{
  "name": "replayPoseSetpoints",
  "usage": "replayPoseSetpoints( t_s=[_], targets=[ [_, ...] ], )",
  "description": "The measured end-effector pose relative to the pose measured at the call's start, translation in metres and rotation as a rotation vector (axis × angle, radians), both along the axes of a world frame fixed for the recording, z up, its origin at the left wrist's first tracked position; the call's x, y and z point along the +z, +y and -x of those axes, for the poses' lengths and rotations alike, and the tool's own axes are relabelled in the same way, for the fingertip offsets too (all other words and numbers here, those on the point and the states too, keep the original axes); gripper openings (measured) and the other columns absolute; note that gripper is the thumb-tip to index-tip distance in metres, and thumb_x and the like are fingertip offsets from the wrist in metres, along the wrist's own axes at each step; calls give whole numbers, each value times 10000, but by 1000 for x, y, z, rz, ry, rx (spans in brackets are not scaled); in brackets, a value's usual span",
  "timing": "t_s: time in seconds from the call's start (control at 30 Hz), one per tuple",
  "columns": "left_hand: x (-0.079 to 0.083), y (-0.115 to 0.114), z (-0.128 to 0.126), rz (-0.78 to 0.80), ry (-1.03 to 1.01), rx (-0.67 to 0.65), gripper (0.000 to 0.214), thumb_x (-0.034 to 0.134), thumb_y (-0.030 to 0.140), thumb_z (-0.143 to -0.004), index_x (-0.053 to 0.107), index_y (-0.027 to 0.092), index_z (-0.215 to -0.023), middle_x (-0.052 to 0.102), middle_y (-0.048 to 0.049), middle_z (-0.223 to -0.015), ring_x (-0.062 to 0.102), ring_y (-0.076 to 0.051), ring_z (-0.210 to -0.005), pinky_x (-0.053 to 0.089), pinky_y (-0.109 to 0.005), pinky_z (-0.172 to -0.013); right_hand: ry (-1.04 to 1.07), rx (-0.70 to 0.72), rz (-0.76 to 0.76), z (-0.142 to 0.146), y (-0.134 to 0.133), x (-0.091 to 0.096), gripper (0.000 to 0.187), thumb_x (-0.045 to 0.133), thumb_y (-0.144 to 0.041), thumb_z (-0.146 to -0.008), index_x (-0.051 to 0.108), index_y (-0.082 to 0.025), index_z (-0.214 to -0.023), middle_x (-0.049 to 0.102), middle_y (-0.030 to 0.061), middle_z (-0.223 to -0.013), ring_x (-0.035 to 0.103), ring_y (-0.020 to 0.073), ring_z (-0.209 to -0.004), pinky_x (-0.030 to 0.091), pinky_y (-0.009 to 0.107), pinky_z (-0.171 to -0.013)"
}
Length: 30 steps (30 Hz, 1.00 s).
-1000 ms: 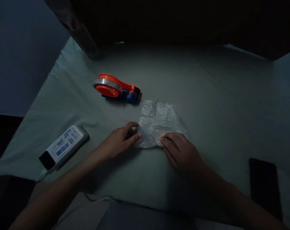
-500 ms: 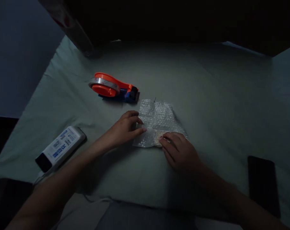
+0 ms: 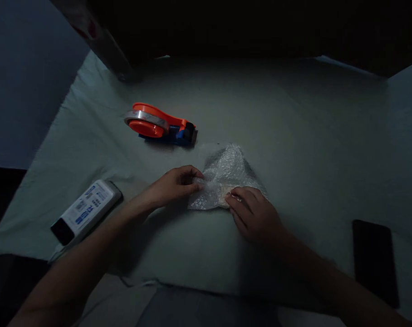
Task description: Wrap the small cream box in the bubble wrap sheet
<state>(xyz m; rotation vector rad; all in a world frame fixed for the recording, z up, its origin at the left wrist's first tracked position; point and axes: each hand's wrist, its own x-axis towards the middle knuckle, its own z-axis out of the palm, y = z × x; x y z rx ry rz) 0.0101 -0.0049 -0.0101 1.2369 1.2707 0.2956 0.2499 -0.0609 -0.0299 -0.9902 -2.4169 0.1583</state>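
Note:
A sheet of clear bubble wrap lies in the middle of the pale green cloth, with a small pale item half seen under it near my fingers. My left hand pinches the wrap's left edge and lifts its far corner off the cloth. My right hand presses its curled fingertips down on the wrap's near edge, over the pale item. An orange and blue tape dispenser with a roll of clear tape rests beyond my left hand.
A white labelled box with a black end lies at the left near the cloth's edge. A dark phone lies flat at the right. A dark shape fills the back, with a leaning wrapped pole at upper left.
My left hand has closed on the wrap's left edge and raised its far left corner, folding it inward. My right hand has stayed pressed on the near edge.

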Motion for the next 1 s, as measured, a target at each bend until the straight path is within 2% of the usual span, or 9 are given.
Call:
replayPoseSetpoints(
  t_s=[0.1,0.27,0.37,0.47,0.63,0.77,0.9,1.0],
  targets=[
    [4,-2,4,-39,-3,-3,307,639,410,-739,628,168,-927,623,-14,-816,569,-150,-769,447,-260,-700,-8,5,12,-1,0,0,244,536,-76,-812,635,-79,-1035,636,156,-999,553,228,-957,518,379,-803],
    [2,-4,7,-13,59,-120,301,582,456,-783,669,168,-799,617,1,-704,552,-135,-672,426,-244,-642,-2,7,40,-2,0,1,271,517,-62,-805,628,-79,-1052,635,161,-1007,551,232,-962,517,386,-815],
    [-2,-7,2,-47,142,-66,309,593,460,-764,652,157,-752,588,6,-642,521,-125,-605,393,-228,-566,-2,-1,44,-1,0,2,271,502,-74,-817,625,-96,-1057,636,153,-1002,553,230,-954,520,392,-807],
    [-7,-14,-8,-167,248,13,333,611,488,-742,602,157,-710,569,10,-638,503,-122,-599,364,-218,-536,-23,-3,54,0,0,4,264,508,-83,-819,625,-88,-1056,633,156,-1008,551,231,-953,518,391,-810],
    [-8,-25,-20,-294,337,59,440,617,588,-714,590,152,-771,559,9,-672,493,-130,-619,367,-234,-554,-71,-16,39,1,-1,4,263,540,-82,-797,633,-73,-1043,626,166,-1004,542,246,-948,510,395,-806],
    [-7,-25,-20,-305,274,29,394,621,539,-738,617,153,-815,601,-6,-780,534,-139,-703,397,-240,-631,-58,-20,26,1,-1,3,262,523,-92,-808,627,-94,-1048,623,153,-1012,536,239,-952,510,391,-804],
    [-8,-20,-20,-270,321,-34,352,593,510,-761,596,160,-739,532,29,-629,464,-115,-597,328,-225,-547,-50,-26,42,1,-1,3,259,505,-90,-817,624,-109,-1047,621,146,-1007,536,234,-948,507,388,-803],
    [-10,-20,-24,-309,349,-39,294,572,425,-776,515,168,-647,467,43,-581,425,-102,-566,293,-223,-528,-45,-28,51,1,-1,3,267,507,-94,-814,624,-107,-1054,619,149,-1013,530,238,-952,505,389,-801]
  ],
)
